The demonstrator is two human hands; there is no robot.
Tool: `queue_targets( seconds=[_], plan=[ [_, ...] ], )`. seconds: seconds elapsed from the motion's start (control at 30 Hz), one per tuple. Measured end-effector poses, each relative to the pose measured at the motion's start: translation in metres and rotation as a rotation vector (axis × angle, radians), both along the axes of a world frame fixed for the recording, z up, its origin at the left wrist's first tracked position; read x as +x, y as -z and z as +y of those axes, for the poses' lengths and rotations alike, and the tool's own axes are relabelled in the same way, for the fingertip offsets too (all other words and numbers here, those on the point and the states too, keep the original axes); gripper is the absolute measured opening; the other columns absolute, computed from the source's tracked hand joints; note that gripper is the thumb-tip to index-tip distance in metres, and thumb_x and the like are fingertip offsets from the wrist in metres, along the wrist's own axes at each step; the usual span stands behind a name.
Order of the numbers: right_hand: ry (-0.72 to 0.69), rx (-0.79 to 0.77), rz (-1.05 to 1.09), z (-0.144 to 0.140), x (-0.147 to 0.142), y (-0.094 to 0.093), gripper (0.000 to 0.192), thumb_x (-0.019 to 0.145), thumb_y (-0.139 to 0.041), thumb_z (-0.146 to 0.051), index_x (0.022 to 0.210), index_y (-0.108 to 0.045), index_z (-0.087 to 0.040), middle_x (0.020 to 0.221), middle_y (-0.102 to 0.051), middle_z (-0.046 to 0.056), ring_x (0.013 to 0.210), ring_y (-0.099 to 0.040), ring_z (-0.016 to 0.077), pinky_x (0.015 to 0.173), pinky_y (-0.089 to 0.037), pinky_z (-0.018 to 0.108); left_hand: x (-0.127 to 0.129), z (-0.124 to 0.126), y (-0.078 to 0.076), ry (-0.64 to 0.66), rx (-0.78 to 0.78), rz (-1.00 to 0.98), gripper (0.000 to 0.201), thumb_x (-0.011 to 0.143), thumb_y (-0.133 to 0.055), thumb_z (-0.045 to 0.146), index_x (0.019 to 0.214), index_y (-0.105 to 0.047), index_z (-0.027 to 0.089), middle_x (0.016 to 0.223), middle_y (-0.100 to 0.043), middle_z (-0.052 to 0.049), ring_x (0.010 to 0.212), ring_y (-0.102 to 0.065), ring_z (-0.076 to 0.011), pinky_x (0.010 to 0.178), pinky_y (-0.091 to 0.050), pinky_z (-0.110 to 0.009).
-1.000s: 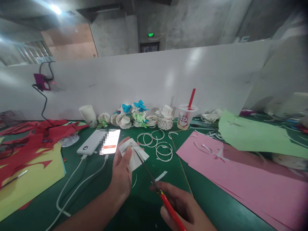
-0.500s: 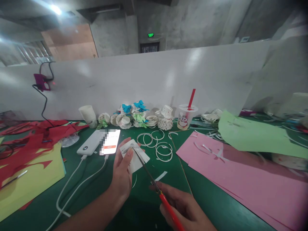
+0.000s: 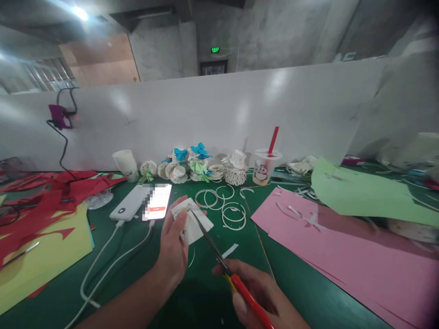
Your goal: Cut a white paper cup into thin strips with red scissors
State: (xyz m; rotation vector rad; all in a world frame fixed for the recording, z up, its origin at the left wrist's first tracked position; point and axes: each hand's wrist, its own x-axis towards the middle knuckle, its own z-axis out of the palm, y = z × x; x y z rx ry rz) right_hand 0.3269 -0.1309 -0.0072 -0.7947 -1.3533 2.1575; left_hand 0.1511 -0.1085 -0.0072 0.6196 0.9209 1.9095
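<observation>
My left hand [image 3: 174, 246] is closed on a white piece of paper [image 3: 195, 225], its thumb pressing on the front and fingertips showing behind. Faint dark print marks the paper. In my right hand [image 3: 260, 288] is a pair of red-handled scissors [image 3: 249, 298], with a bit of yellow by the pivot. Their blades reach up and left onto the paper, the tip lying near my left thumb. A small white strip [image 3: 230, 251] rests on the green table beside the blades. Beyond the paper lie several thin white rings [image 3: 234, 216].
A white power bank [image 3: 127, 203] and a lit phone [image 3: 158, 202], both cabled, lie left of my hands. Red and yellow paper [image 3: 65, 242] covers the far left, pink sheets [image 3: 343, 246] the right. Paper crafts [image 3: 192, 164] and a drink cup [image 3: 263, 169] stand along the white partition.
The scissor handles have spread a little, and my right hand has shifted slightly with them. My left hand and the paper have barely moved.
</observation>
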Motion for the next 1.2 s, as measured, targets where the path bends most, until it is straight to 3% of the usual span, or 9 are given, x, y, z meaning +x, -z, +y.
queue_targets(
  seconds=[0.2,0.37,0.6,0.77,0.93,1.2],
  plan=[
    [-0.064,0.065,-0.030,0.001,-0.002,0.000,0.046,0.075,-0.065,-0.049,0.104,-0.053,-0.016,0.052,-0.035,-0.011,0.043,-0.023,0.0024,0.041,-0.015,0.017,-0.007,0.008,-0.004,-0.081,-0.021,-0.049,0.029,0.080,-0.056,0.036,0.101,-0.060,0.017,0.092,-0.065,-0.007,0.086,-0.062,-0.0202,0.073,-0.050,-0.031],
    [0.035,0.144,-0.067,-0.002,-0.006,0.000,0.052,0.069,-0.067,-0.055,0.103,-0.056,-0.016,0.070,-0.042,-0.005,0.052,-0.028,0.0048,0.045,-0.019,0.020,-0.013,0.011,-0.004,-0.136,0.021,-0.045,0.027,0.079,-0.056,0.037,0.096,-0.062,0.017,0.089,-0.065,-0.006,0.083,-0.063,-0.0196,0.073,-0.050,-0.031],
    [0.021,0.082,-0.059,-0.006,-0.008,0.000,0.051,0.068,-0.067,-0.055,0.103,-0.058,-0.018,0.058,-0.037,-0.008,0.048,-0.025,0.0059,0.046,-0.020,0.022,-0.016,0.012,-0.001,-0.161,0.001,-0.060,0.032,0.078,-0.057,0.040,0.099,-0.061,0.017,0.087,-0.065,-0.006,0.079,-0.063,-0.0184,0.072,-0.050,-0.030],
    [0.104,0.086,-0.072,-0.007,-0.008,0.005,0.052,0.065,-0.070,-0.053,0.104,-0.060,-0.020,0.073,-0.049,-0.003,0.054,-0.036,0.0075,0.050,-0.030,0.021,-0.017,0.014,0.000,-0.184,0.023,-0.049,0.029,0.078,-0.057,0.040,0.095,-0.061,0.017,0.085,-0.065,-0.004,0.079,-0.062,-0.0176,0.074,-0.049,-0.030],
    [0.017,0.065,-0.093,-0.005,-0.007,0.002,0.051,0.068,-0.068,-0.052,0.107,-0.060,-0.020,0.066,-0.046,-0.005,0.050,-0.032,0.0062,0.047,-0.028,0.020,-0.009,0.011,0.000,-0.173,0.002,-0.060,0.026,0.078,-0.059,0.036,0.096,-0.062,0.017,0.087,-0.065,-0.004,0.082,-0.062,-0.0179,0.075,-0.049,-0.029],
    [0.088,0.201,-0.128,-0.005,-0.005,0.008,0.052,0.071,-0.063,-0.057,0.109,-0.060,-0.021,0.076,-0.056,0.003,0.071,-0.053,0.0169,0.058,-0.044,0.024,-0.004,0.008,0.002,-0.145,-0.005,-0.046,0.029,0.078,-0.060,0.035,0.101,-0.060,0.018,0.088,-0.067,-0.005,0.079,-0.064,-0.0181,0.074,-0.050,-0.030]
  ],
)
